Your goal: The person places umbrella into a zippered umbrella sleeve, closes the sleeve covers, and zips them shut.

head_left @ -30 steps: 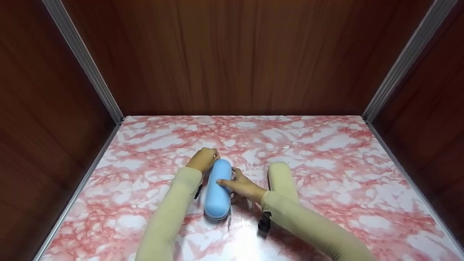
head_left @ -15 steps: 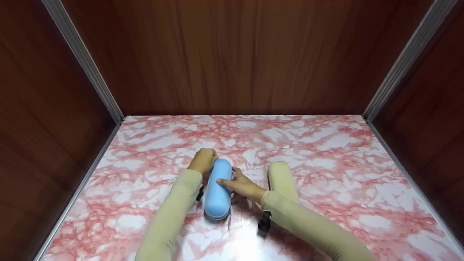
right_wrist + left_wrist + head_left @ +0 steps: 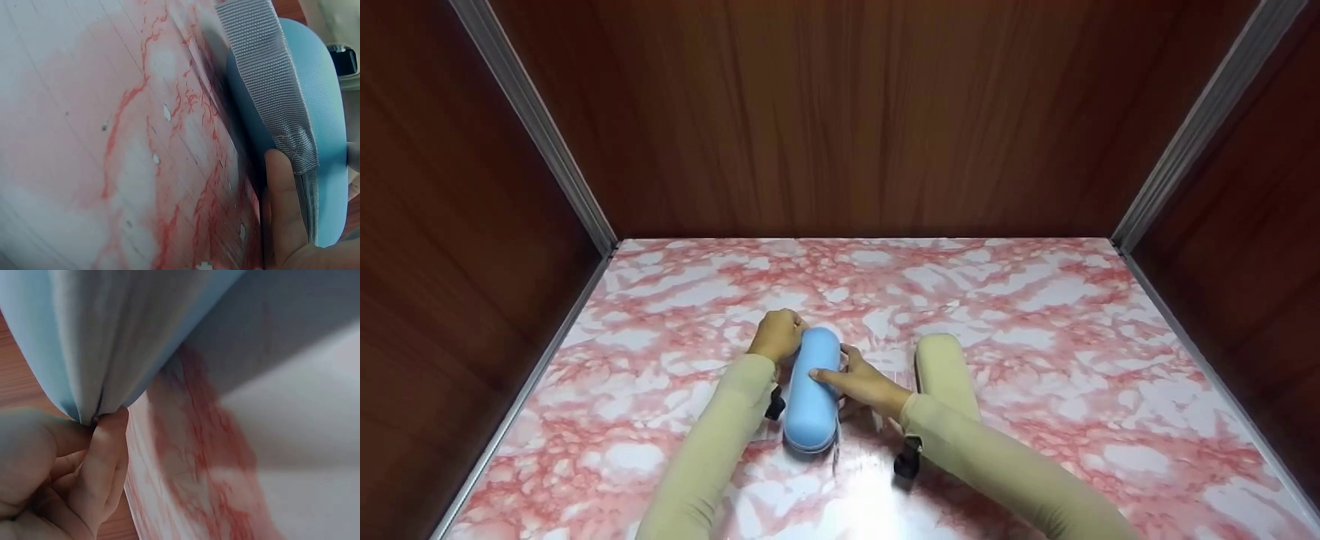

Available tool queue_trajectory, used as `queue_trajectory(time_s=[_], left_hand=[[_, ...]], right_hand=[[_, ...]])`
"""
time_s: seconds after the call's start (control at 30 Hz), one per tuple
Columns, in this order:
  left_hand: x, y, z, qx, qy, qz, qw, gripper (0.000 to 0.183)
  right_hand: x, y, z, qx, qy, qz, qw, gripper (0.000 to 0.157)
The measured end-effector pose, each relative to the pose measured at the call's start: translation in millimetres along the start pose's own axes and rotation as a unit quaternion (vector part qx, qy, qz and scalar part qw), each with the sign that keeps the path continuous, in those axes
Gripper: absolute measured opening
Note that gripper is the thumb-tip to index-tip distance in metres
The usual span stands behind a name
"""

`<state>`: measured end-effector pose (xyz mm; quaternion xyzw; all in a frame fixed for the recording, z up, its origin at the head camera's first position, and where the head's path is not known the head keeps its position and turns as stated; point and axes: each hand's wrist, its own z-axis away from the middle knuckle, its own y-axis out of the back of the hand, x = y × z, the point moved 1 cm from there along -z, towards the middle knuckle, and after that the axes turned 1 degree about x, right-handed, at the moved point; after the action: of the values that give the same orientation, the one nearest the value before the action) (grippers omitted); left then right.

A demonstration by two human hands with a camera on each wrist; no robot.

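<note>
A long blue zip case (image 3: 812, 397) with rounded ends lies lengthwise in front of me in the head view. My right hand (image 3: 868, 387) holds it from the right, thumb over the top and fingers along the side. In the right wrist view, a finger (image 3: 283, 194) lies by the zip (image 3: 309, 208), under a grey woven strap (image 3: 261, 67). My left hand (image 3: 777, 334) is at the far left end of the case. The left wrist view shows its thumb and finger pinching the zip's edge (image 3: 97, 413); any zip pull is hidden in the fingers.
A beige case (image 3: 943, 371) of similar shape lies to the right, partly behind my right forearm. The tabletop (image 3: 1035, 300) has a red and white marbled cover. Brown wood-look panels (image 3: 840, 120) enclose it at the back and sides.
My left hand has shifted slightly left and towards me at the far end of the blue case. The right hand and both cases stay nearly still.
</note>
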<state>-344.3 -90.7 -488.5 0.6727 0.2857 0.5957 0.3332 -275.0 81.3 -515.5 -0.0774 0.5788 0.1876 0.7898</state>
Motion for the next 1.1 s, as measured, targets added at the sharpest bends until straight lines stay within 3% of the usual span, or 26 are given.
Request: queue_trajectory(time_s=[0.43,0.73,0.9,1.1], left_hand=[[-3.1,2.4,11.3,0.001,0.066,0.08,0.9946,0.017],[-17.0,0.5,15.0,-0.025,0.061,0.122,0.9904,0.02],[-15.9,1.4,19.3,-0.026,0.067,0.119,0.9903,0.019],[-9.4,1.2,23.6,-0.008,0.062,0.082,0.9946,0.02]], right_hand=[[0,0.9,0,0.001,0.006,0.004,1.0,0.104],[2,0.8,1,0.005,0.005,0.0,1.0,0.104],[2,0.4,0,0.009,0.007,0.005,1.0,0.104],[3,1.0,0,0.008,0.015,0.012,1.0,0.105]])
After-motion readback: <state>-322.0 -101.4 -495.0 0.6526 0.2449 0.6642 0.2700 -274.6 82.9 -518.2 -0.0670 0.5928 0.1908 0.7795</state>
